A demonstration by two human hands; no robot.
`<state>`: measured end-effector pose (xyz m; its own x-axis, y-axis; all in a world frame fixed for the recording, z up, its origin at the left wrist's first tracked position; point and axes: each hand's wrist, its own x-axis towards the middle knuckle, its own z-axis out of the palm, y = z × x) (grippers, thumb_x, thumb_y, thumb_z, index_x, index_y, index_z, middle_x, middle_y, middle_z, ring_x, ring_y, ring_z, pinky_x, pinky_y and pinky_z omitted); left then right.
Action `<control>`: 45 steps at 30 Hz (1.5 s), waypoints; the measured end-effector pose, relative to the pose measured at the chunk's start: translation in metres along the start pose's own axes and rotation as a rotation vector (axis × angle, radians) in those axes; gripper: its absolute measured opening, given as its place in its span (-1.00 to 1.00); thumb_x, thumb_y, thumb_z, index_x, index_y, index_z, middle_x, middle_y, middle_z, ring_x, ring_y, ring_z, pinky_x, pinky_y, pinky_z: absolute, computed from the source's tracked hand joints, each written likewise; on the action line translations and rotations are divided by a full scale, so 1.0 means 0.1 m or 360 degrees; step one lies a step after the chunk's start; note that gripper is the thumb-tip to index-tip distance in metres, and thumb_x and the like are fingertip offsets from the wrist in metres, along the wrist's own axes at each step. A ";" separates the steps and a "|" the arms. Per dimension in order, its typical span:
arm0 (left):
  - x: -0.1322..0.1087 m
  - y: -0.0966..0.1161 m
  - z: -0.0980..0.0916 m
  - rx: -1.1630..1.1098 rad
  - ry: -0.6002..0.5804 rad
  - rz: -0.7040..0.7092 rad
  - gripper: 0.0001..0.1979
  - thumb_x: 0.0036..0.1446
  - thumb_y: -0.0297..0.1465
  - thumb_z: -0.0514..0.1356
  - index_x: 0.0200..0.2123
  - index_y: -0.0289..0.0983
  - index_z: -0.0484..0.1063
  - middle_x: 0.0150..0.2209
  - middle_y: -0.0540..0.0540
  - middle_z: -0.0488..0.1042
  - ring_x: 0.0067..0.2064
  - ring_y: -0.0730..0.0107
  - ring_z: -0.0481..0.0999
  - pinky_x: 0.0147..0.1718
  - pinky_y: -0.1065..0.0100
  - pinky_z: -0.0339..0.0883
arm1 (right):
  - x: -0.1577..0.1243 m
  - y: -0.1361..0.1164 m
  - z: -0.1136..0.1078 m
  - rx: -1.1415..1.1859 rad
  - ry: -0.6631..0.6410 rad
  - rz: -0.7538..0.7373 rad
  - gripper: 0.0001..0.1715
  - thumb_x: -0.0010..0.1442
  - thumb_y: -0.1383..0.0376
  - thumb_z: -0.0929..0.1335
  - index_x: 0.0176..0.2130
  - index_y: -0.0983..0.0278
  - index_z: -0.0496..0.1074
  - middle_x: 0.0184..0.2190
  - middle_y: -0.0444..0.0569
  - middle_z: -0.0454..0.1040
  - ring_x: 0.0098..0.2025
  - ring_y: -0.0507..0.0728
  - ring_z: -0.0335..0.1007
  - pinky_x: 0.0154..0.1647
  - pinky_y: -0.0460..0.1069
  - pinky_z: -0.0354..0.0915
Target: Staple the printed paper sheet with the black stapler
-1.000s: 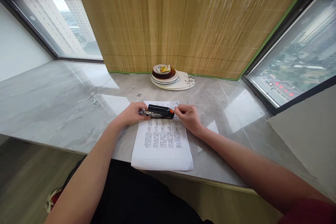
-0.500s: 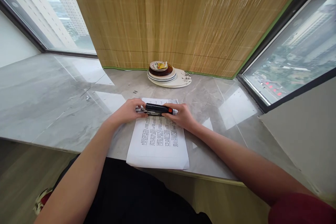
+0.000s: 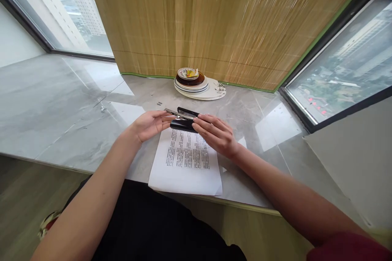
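Note:
A black stapler (image 3: 183, 124) is held above the upper part of a printed paper sheet (image 3: 186, 177), its top and base spread apart with the metal inner part showing between them. My right hand (image 3: 216, 134) is wrapped round the stapler's right end. At its left end, my left hand (image 3: 153, 125) holds the tip of the metal part between thumb and fingers, the other fingers stretched below. The paper lies on the grey marble sill, its near edge reaching the sill's front edge.
Behind the stapler stands a stack of plates (image 3: 192, 85) with a small yellow packet (image 3: 191, 73) on top. Two small dark staple-like pieces (image 3: 159, 103) and a crumpled scrap (image 3: 102, 108) lie on the sill (image 3: 67, 114). A bamboo blind (image 3: 199, 20) hangs behind, between windows.
The stapler has turned over and now stands spread apart. My right hand has shifted from a pinch to a wrap round its end, and my left hand's lower fingers have opened out.

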<state>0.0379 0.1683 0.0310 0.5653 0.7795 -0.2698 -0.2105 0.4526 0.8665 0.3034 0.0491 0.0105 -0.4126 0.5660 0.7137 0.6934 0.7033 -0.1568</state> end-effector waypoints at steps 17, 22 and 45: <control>0.01 -0.02 0.06 -0.0064 0.0078 0.0068 -0.75 0.28 -0.61 0.12 -0.18 -0.45 0.63 0.01 -0.35 0.59 0.15 0.16 0.57 0.27 0.29 0.40 | 0.03 0.04 -0.14 0.0011 -0.0182 -0.0156 -0.50 0.39 0.41 0.38 0.17 -0.11 0.48 0.11 -0.28 0.57 0.15 0.13 0.49 0.29 0.14 0.45; 0.02 0.00 -0.02 0.0002 0.0281 0.0193 -0.75 0.27 -0.67 0.13 -0.19 -0.45 0.62 0.00 -0.36 0.58 0.08 0.18 0.61 0.21 0.29 0.47 | 0.04 0.04 -0.03 -0.0048 0.0345 0.0202 -0.56 0.34 0.42 0.40 0.08 -0.06 0.54 0.00 -0.17 0.62 0.06 0.22 0.50 0.16 0.24 0.46; -0.13 0.08 0.19 0.0337 -0.0035 0.0703 -0.55 0.10 -0.37 0.47 0.07 -0.28 0.55 -0.02 -0.22 0.65 0.03 0.17 0.65 0.11 0.25 0.52 | 0.12 0.16 0.19 0.0716 0.0581 0.1298 -0.74 0.13 0.27 0.45 -0.14 0.22 0.45 -0.19 0.00 0.54 -0.12 0.17 0.46 -0.16 0.04 0.42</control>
<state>0.0435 0.1537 0.0494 0.4759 0.8666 0.1498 -0.2685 -0.0191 0.9631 0.2983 0.0750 0.0037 0.3485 0.8344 0.4270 0.3645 0.2990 -0.8819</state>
